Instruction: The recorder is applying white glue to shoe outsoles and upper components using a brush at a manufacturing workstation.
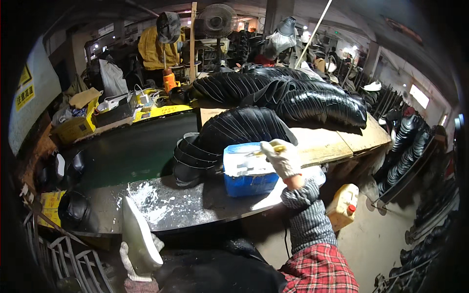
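Observation:
My left hand [128, 262], in a white glove, grips a pale shoe sole [138, 238] by its edges at the table's near edge. The sole stands tilted, its long side upward. My right hand [287, 160], also gloved, closes round the yellowish handle of a brush [277, 147]. It is above the right side of a blue open container [254, 186] with white liquid inside and smears along its rim. The brush's tip is hard to make out against the white. Behind the container lies a row of overlapping black curved pieces [242, 129].
White splashes [151, 200] mark the dark worktop [190, 212]. More black stacked pieces [317, 105] cover the wooden board behind. A yellowish jug [343, 205] with a red cap stands right of the table. Metal racks [73, 266] are at lower left, and a fan [216, 22] stands behind.

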Action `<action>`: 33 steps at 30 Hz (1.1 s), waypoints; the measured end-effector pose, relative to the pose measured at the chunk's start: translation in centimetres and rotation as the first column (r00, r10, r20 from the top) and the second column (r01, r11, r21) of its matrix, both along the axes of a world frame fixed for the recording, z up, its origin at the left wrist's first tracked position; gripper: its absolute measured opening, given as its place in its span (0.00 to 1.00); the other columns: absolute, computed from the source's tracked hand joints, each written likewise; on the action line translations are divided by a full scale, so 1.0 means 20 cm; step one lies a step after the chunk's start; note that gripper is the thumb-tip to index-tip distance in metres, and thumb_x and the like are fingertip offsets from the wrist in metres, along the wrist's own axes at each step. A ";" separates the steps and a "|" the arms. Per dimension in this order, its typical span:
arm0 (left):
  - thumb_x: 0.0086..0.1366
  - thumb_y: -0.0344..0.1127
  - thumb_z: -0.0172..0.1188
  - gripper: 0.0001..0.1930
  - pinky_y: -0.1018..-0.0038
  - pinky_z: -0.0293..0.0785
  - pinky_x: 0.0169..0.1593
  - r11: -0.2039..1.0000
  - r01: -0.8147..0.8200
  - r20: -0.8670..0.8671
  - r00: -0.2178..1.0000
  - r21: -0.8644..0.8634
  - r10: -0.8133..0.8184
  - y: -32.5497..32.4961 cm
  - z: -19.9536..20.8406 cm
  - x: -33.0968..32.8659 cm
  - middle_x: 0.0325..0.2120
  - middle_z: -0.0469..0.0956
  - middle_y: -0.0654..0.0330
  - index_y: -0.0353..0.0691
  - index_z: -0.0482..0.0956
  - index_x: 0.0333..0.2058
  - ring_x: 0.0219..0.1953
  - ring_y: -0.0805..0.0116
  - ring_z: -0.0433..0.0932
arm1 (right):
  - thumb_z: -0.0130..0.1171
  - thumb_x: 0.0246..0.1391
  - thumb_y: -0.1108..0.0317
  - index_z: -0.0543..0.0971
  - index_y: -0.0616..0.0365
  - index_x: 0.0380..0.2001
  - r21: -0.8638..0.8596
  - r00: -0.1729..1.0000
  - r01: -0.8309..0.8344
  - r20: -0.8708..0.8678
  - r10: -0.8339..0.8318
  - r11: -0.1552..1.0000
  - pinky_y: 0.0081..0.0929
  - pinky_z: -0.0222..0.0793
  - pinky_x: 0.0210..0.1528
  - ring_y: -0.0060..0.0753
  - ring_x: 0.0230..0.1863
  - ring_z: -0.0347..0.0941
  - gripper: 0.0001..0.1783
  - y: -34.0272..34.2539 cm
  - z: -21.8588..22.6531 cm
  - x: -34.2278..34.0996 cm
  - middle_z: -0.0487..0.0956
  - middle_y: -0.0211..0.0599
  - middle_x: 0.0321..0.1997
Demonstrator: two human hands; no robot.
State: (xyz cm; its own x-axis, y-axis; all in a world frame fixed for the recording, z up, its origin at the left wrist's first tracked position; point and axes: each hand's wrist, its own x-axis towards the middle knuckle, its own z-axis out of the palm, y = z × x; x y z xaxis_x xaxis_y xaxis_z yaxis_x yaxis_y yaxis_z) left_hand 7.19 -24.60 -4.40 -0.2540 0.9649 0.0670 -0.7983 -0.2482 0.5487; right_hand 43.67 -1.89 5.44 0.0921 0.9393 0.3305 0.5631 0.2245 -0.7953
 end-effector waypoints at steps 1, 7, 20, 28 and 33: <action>0.59 0.63 0.55 0.35 0.64 0.68 0.35 0.987 -0.006 0.111 0.994 -0.163 0.024 -0.06 -0.06 -0.03 0.35 0.73 0.49 0.35 0.69 0.51 0.34 0.59 0.71 | 0.63 0.54 0.58 0.81 0.58 0.29 0.242 0.999 -0.010 0.032 0.002 0.970 0.22 0.71 0.30 0.26 0.25 0.76 0.13 -0.03 -0.01 0.04 0.80 0.37 0.24; 0.56 0.73 0.50 0.35 0.63 0.77 0.30 0.829 0.276 0.460 0.888 -0.487 -0.026 -0.36 -0.38 -0.28 0.24 0.80 0.56 0.41 0.79 0.33 0.26 0.57 0.79 | 0.60 0.56 0.66 0.80 0.60 0.29 0.169 0.990 -0.121 -0.057 0.132 0.978 0.19 0.67 0.24 0.18 0.21 0.72 0.08 -0.14 -0.04 -0.04 0.76 0.29 0.17; 0.55 0.79 0.37 0.48 0.42 0.75 0.37 0.927 0.372 0.769 0.608 -0.054 -0.199 -0.28 -0.63 -0.40 0.38 0.76 0.33 0.41 0.68 0.58 0.36 0.34 0.79 | 0.59 0.58 0.68 0.78 0.67 0.41 0.010 0.412 -0.890 -0.413 0.812 0.456 0.14 0.66 0.31 0.15 0.29 0.70 0.13 -0.19 -0.40 -1.64 0.78 0.29 0.30; 0.66 0.65 0.43 0.33 0.62 0.79 0.44 0.926 0.044 0.315 0.945 -0.374 0.082 -0.27 -0.48 -0.38 0.45 0.79 0.57 0.44 0.69 0.57 0.41 0.63 0.81 | 0.58 0.59 0.64 0.79 0.61 0.26 -0.019 0.317 -0.948 0.044 0.948 0.318 0.23 0.70 0.28 0.23 0.26 0.76 0.12 -0.33 -0.29 -1.47 0.82 0.37 0.27; 0.70 0.59 0.41 0.30 0.66 0.75 0.54 0.941 0.338 0.567 0.778 -0.017 -0.270 -0.30 -0.66 -0.48 0.51 0.75 0.57 0.41 0.68 0.58 0.51 0.63 0.76 | 0.55 0.61 0.68 0.78 0.65 0.32 -0.033 0.476 -0.879 -0.094 0.874 0.476 0.16 0.63 0.26 0.16 0.23 0.67 0.10 -0.19 -0.13 -1.84 0.76 0.29 0.23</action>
State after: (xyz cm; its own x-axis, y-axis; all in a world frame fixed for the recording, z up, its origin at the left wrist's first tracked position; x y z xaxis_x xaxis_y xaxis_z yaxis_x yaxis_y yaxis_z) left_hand -2.44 -30.67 -17.70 0.0932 0.9901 -0.1052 -0.9956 0.0941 0.0028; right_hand 6.95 -5.67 2.84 -0.7767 0.5596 0.2892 0.0584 0.5212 -0.8514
